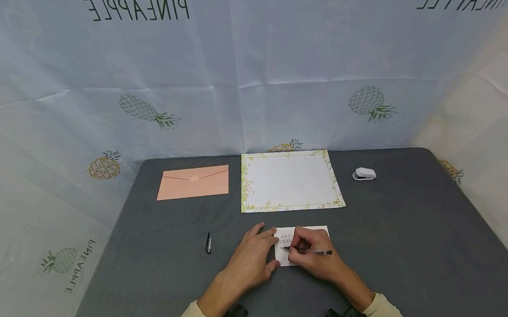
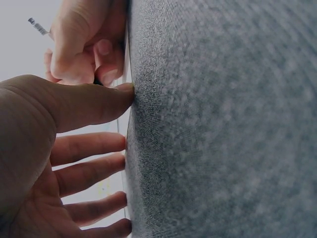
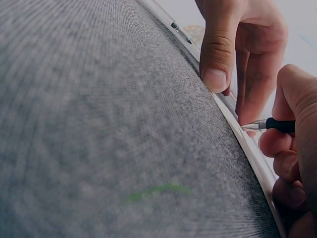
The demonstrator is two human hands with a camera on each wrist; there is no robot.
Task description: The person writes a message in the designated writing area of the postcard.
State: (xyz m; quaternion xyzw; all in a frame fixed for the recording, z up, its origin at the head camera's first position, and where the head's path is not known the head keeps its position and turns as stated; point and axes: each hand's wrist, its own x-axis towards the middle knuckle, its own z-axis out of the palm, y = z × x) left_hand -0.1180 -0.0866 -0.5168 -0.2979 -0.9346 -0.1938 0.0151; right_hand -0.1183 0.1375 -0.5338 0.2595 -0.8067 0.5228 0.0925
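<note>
A small white note sheet (image 1: 302, 230) lies at the near middle of the table, with handwritten lines at its upper left. My right hand (image 1: 315, 254) pinches a black pen (image 1: 318, 251), its tip on the paper; in the right wrist view the clear tip of the pen (image 3: 255, 125) points down at the sheet. My left hand (image 1: 251, 258) rests with spread fingers at the sheet's left edge, the thumb (image 2: 99, 101) and fingertips touching down. The pen cap (image 1: 209, 243) lies on the table left of my left hand.
Behind the note lies a lined sheet with a floral border (image 1: 291, 180). A peach envelope (image 1: 194, 182) is at the back left, and a white stapler (image 1: 364, 173) at the back right. A pineapple-print cloth (image 1: 248, 71) hangs behind the dark table (image 1: 415, 226).
</note>
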